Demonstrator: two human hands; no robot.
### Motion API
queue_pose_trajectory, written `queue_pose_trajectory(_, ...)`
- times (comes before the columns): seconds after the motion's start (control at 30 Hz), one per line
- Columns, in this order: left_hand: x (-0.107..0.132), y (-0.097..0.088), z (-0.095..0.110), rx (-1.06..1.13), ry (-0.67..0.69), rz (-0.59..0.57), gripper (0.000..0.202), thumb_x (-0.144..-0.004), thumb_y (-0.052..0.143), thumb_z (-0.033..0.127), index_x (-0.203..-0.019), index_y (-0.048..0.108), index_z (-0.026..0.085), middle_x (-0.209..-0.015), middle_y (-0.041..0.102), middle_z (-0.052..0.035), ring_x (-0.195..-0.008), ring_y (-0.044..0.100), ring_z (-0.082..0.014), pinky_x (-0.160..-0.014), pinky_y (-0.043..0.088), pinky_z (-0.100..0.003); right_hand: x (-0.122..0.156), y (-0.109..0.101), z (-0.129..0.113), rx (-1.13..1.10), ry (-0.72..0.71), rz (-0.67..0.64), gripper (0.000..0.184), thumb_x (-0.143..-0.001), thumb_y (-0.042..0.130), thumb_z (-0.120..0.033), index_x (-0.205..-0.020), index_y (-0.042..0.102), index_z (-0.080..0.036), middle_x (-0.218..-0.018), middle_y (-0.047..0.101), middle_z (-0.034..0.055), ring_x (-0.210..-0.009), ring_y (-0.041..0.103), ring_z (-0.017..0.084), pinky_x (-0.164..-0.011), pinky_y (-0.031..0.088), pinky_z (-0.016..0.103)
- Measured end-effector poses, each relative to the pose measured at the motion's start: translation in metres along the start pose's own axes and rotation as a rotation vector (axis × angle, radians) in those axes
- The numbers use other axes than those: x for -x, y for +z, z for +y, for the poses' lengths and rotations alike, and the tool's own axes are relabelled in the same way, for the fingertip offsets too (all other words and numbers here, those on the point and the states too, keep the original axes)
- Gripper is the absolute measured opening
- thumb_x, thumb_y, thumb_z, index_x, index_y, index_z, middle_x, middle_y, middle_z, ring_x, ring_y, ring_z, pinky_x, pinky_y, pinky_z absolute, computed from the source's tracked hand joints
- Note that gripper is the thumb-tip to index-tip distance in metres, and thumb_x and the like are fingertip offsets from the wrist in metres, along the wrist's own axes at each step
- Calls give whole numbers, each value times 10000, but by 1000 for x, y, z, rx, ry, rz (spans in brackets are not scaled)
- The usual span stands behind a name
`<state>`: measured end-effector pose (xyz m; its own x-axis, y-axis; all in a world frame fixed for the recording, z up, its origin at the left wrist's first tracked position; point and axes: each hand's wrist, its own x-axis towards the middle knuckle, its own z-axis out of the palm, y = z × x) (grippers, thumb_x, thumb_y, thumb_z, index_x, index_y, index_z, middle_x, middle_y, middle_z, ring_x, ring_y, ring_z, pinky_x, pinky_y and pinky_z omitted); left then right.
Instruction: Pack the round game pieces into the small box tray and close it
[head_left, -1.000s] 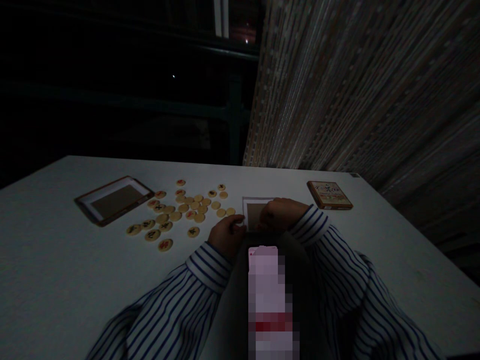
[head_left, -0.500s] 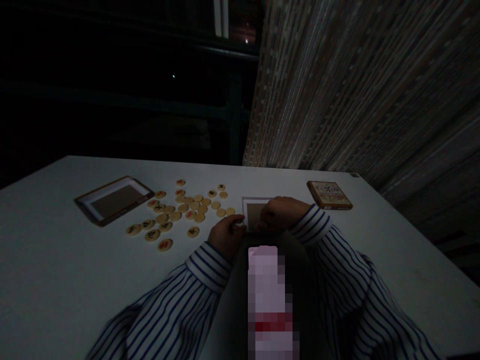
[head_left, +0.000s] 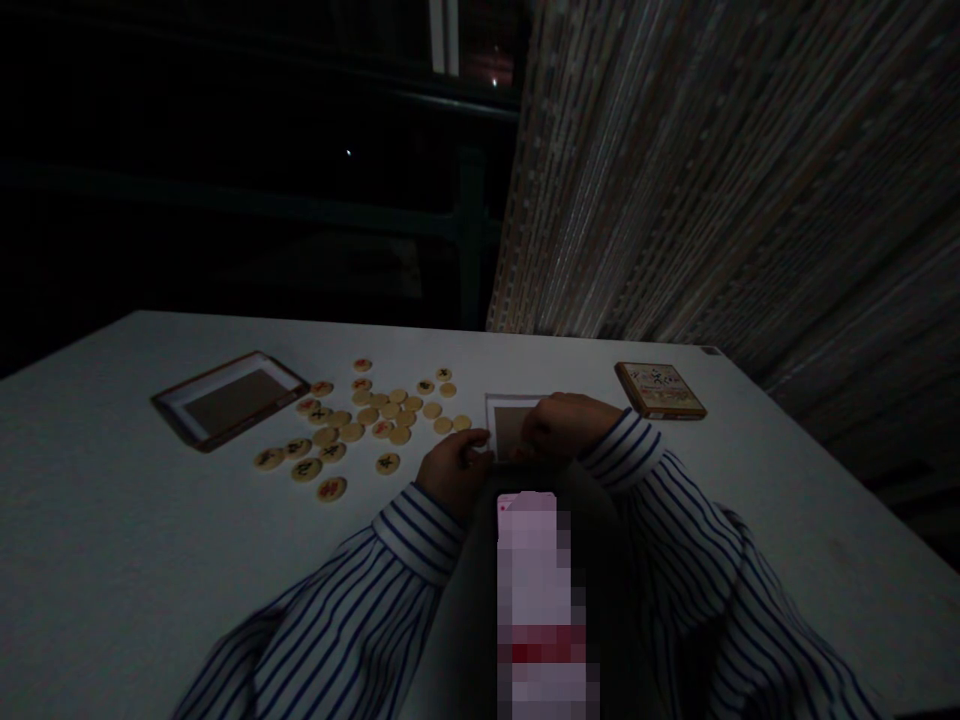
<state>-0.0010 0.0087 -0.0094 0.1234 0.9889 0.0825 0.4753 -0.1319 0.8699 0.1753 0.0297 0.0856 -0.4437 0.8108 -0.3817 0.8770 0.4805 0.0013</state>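
Observation:
My left hand (head_left: 451, 468) grips the near left edge of a shallow, open box (head_left: 511, 399) with white walls and a brown bottom. Over the right part of that box is my right hand (head_left: 568, 424), its fingers curled down into it. Dimness hides whether those fingers hold anything. To the left of the box, several round xiangqi pieces (head_left: 388, 463) lie scattered on the table. Some show red or black characters, others are plain side up.
An open box half (head_left: 250, 390) with a brown bottom rests on the white table (head_left: 90, 480) at the left. A decorated flat box (head_left: 661, 388) lies at the right. Below my hands is a lit phone (head_left: 532, 580). A string curtain (head_left: 645, 180) hangs behind.
Hardly anything differs. Both hands keep their places at the box, and the view has shifted very slightly.

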Motion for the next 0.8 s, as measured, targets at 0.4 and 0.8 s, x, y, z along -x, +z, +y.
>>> queue_pose_trajectory(0.4, 3, -3, 11, -14, 27, 124, 293, -671, 535, 288, -920, 623, 161, -733, 645, -27, -621, 581, -137, -619, 466, -268, 1, -1, -2, 66, 81, 227, 336, -824, 339, -326, -953, 627, -211, -926, 653, 83, -839, 582, 203, -670, 378, 277)
queue_pose_trajectory(0.8, -9, -42, 22, 143, 80, 198, 230, -674, 556, 353, -748, 610, 142, -685, 643, -28, -657, 589, -142, -642, 460, -254, 9, -14, -9, 26, 98, 474, 322, -852, 325, -310, -962, 608, -202, -919, 645, 62, -870, 564, 188, -724, 360, 277)
